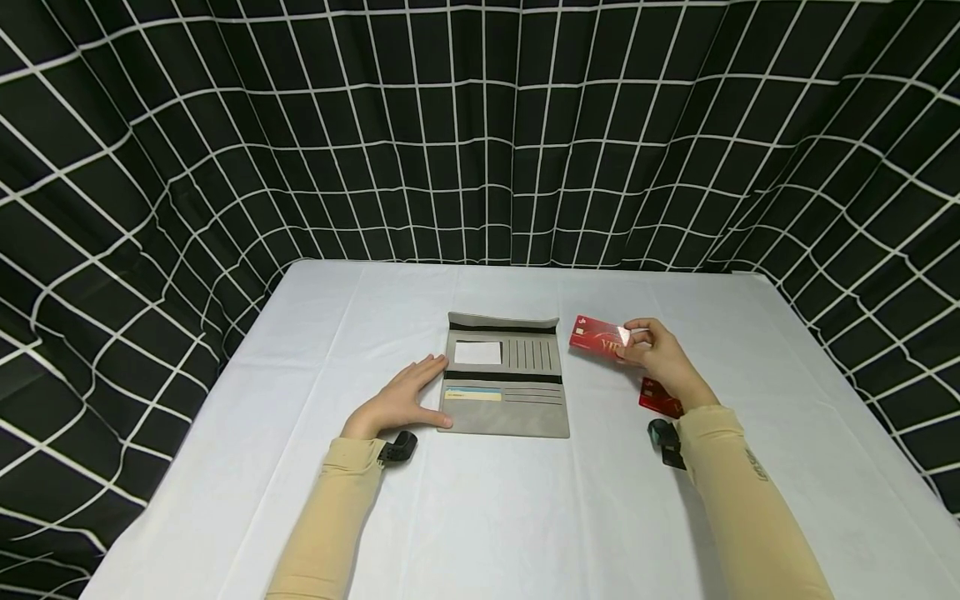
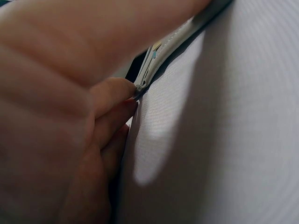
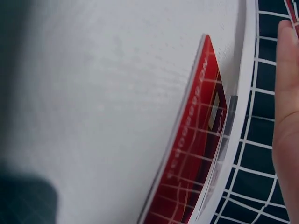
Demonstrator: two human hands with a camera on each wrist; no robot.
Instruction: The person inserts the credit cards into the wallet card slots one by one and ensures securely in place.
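A right hand [image 1: 662,358] is pinching the right end of a glossy red VIP card [image 1: 596,335], gold-lettered with a chip, just right of an open grey wallet [image 1: 534,422] lying on a white tablecloth [image 1: 480,517]. The left hand [image 1: 397,399] is spreading thumb and fingers, touching the wallet's left edge. The right wrist view is showing a second red card [image 1: 657,397] bearing pale digits, unreadable in the head view.
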